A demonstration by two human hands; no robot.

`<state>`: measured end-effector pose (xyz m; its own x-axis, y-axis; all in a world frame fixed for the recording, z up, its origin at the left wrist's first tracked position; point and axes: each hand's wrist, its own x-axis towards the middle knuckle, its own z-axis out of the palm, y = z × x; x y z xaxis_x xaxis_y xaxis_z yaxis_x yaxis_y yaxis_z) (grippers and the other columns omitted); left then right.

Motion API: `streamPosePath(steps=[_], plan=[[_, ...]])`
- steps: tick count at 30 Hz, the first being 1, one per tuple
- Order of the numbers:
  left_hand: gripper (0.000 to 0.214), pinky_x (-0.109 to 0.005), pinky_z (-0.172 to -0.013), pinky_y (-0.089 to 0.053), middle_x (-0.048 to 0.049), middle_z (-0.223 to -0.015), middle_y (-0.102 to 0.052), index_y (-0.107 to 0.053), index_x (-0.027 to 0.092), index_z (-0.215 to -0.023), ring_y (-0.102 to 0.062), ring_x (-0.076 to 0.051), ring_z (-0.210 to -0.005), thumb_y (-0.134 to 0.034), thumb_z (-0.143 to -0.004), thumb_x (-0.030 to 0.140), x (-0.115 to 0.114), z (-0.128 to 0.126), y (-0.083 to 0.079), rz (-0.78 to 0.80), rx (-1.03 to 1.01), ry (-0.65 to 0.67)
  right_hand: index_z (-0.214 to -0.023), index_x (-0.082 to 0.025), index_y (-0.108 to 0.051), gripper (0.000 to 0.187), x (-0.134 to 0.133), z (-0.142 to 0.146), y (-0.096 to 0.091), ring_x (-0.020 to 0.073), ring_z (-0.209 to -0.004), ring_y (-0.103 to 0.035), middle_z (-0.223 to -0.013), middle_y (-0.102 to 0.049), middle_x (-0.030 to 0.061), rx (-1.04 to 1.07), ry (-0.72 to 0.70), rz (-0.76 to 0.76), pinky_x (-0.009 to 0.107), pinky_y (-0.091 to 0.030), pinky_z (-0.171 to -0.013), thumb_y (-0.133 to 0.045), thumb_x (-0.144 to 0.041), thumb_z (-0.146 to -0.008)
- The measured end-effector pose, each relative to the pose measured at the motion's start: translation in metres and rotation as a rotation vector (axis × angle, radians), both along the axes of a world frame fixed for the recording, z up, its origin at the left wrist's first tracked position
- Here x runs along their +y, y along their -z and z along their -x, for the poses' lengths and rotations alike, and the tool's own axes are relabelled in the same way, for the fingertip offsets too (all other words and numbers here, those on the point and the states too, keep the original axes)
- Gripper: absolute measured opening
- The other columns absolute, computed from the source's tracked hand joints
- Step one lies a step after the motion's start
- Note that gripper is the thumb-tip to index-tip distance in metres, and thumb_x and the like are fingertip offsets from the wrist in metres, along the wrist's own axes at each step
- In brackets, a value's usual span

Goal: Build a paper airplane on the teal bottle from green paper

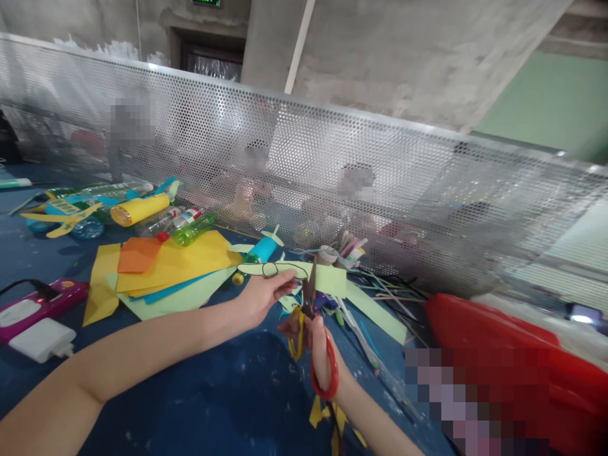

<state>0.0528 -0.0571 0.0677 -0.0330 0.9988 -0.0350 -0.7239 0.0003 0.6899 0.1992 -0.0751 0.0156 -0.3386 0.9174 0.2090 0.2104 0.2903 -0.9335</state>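
Observation:
My left hand [263,294] pinches a pale green paper strip [304,273] that has a pencil outline drawn on it, holding it up over the blue table [228,399]. My right hand [316,342] grips red and yellow-handled scissors [319,345], fingers through the loops. The blades [311,285] point upward and meet the strip's lower edge near its middle. Small paper offcuts lie just beneath the scissors.
Yellow, orange and green paper sheets [166,269] lie to the left, with plastic bottles [180,225] and a yellow paper plane [61,218] behind. A pink device and white charger [40,339] sit at far left. A perforated metal screen [332,177] bounds the table; a red bag [513,354] is at right.

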Motion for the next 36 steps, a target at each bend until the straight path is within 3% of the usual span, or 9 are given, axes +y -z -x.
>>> streamPosePath(steps=[13, 24, 36], plan=[[0.017, -0.023, -0.071, -0.049, -0.0030, -0.066, -0.068, -0.070, 0.010, -0.068, -0.061, -0.009, -0.064, -0.079, -0.059, 0.020, -0.0099, -0.0058, -0.0030, 0.013, -0.013, 0.041, -0.075, -0.018, -0.056, 0.061, -0.0005, -0.0011, -0.0008, 0.0248, -0.088, -0.062, -0.089, -0.068, 0.0116, 0.087, -0.013, 0.017, 0.036, -0.048, -0.081, -0.024, -0.069, -0.083], [0.016, -0.025, -0.076, -0.049, -0.0037, -0.068, -0.068, -0.070, 0.009, -0.069, -0.061, -0.010, -0.066, -0.078, -0.061, 0.020, -0.0096, -0.0056, -0.0010, 0.011, -0.018, 0.054, -0.083, -0.018, -0.062, 0.064, 0.0007, -0.0021, -0.0008, 0.0250, -0.090, -0.062, -0.092, -0.068, 0.0112, 0.076, -0.017, 0.025, 0.035, -0.048, -0.082, -0.022, -0.067, -0.085], [0.012, -0.024, -0.072, -0.050, -0.0033, -0.067, -0.068, -0.069, 0.010, -0.067, -0.061, -0.010, -0.064, -0.077, -0.061, 0.017, -0.0100, -0.0062, -0.0036, 0.021, -0.022, 0.022, -0.083, -0.017, -0.063, 0.066, -0.0008, -0.0019, -0.0039, 0.0245, -0.085, -0.063, -0.090, -0.067, 0.0118, 0.048, -0.022, 0.019, 0.036, -0.049, -0.080, -0.022, -0.068, -0.084]])
